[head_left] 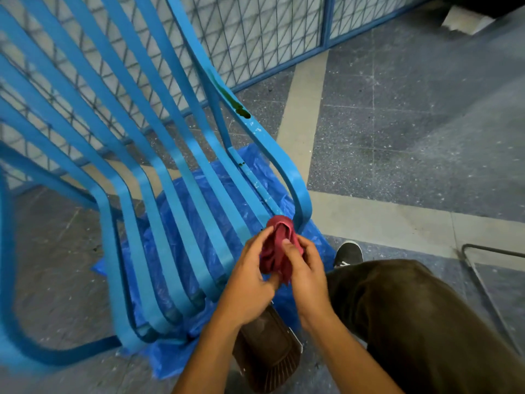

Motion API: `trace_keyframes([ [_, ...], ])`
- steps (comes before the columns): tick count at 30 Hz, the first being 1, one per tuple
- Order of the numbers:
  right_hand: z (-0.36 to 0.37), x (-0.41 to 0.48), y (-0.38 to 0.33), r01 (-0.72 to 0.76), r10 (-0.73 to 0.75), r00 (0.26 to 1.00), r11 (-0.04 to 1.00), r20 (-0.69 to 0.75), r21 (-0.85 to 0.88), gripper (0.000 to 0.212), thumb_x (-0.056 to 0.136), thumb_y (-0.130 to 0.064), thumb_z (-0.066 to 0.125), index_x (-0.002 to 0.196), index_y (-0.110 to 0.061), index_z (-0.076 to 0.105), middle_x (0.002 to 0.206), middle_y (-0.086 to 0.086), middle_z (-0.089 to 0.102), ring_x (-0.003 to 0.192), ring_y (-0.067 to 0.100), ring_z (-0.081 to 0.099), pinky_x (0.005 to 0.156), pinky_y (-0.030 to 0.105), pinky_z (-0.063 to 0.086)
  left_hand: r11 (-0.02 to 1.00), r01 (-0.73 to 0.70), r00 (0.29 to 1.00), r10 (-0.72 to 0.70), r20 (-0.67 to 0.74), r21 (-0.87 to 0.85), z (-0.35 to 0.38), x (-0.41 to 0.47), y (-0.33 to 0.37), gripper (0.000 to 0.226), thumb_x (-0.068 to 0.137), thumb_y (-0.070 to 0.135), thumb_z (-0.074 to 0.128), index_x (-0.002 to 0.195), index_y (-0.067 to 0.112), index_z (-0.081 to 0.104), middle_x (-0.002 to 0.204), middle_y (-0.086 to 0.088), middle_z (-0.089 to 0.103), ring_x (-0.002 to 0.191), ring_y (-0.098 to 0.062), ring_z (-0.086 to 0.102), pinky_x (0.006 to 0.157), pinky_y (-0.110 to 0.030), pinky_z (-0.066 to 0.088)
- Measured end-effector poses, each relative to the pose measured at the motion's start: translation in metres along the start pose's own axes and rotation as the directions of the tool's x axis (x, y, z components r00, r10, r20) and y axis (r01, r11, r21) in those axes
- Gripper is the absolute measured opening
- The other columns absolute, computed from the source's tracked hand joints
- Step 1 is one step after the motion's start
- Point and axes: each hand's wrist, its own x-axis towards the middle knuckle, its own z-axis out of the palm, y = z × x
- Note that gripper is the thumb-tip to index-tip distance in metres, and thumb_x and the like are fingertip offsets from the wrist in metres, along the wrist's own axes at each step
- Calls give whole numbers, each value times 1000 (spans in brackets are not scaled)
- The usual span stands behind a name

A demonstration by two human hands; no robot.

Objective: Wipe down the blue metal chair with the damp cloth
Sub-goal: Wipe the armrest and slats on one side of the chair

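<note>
Cloth, red, bunched: held between both hands just in front of the chair's seat edge. Left hand: fingers curled round its left side. Right hand: thumb and fingers pinching its right side. Chair, blue metal slats: standing on blue plastic sheet. Dark stain on right armrest.

1. The blue chair runs off the top and left edges, and its near left corner is blurred.
2. The red cloth is partly covered by the fingers of the left hand and right hand.
3. A brown brush lies half hidden under the forearms.
4. A dark metal frame is cut by the right edge.
</note>
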Motion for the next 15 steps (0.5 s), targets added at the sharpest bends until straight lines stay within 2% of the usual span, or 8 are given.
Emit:
trace_keyframes([
  [2,7,-5,-4,-25,28,996,999,89,-34,17,98,-25,59,112,-22,70,108,-2,75,100,8,70,95,30,53,997,22,999,-24,-36,-68,-3,2,-2,86,78,22,78,152,32,36,151,5,48,137,-9,50,115,-44,41],
  [4,11,-7,-9,-3,35,980,987,197,-158,26,101,-33,53,119,-26,69,118,-8,72,110,0,66,108,32,46,986,51,994,-65,-87,-156,-7,3,-1,95,70,34,83,152,30,35,149,6,51,136,-11,52,114,-43,41],
  [6,12,-4,-16,33,57,953,956,296,-290,33,98,-43,49,124,-33,66,129,-13,66,120,-6,58,116,32,38,963,72,987,-106,-118,-258,-11,6,3,96,69,24,87,151,20,37,143,3,58,129,-10,59,110,-35,47],
  [9,12,7,-34,106,101,898,896,429,-432,57,80,-63,46,129,-39,64,136,-18,61,129,-5,51,118,34,36,946,61,973,-127,-192,-318,-16,13,3,71,80,-2,79,141,18,48,126,0,71,115,-13,68,98,-29,54],
  [10,12,11,-41,149,117,873,860,473,-488,58,81,-63,46,131,-38,63,138,-18,60,130,-6,50,118,33,35,946,48,962,-129,-239,-320,-18,16,2,61,82,-5,76,134,20,54,118,1,74,109,-16,71,94,-30,56],
  [12,13,16,-58,288,112,831,751,544,-594,44,95,-50,50,134,-33,61,137,-15,62,127,-4,53,117,29,37,927,30,941,-152,-301,-373,-21,24,2,48,85,-10,69,120,22,60,105,5,78,98,-15,73,83,-27,58],
  [14,13,23,-76,479,-7,799,611,601,-630,32,99,-35,54,129,-32,65,122,-12,72,111,0,65,106,29,48,911,25,934,-168,-314,-412,-21,31,3,40,89,-8,66,117,21,64,101,5,79,94,-13,73,80,-25,58],
  [15,14,27,-87,549,-97,782,575,616,-606,28,98,-29,57,124,-31,69,112,-12,75,100,2,70,99,30,53,913,21,934,-164,-319,-408,-21,34,5,36,90,-4,67,117,20,65,102,4,78,94,-12,73,82,-25,58],
])
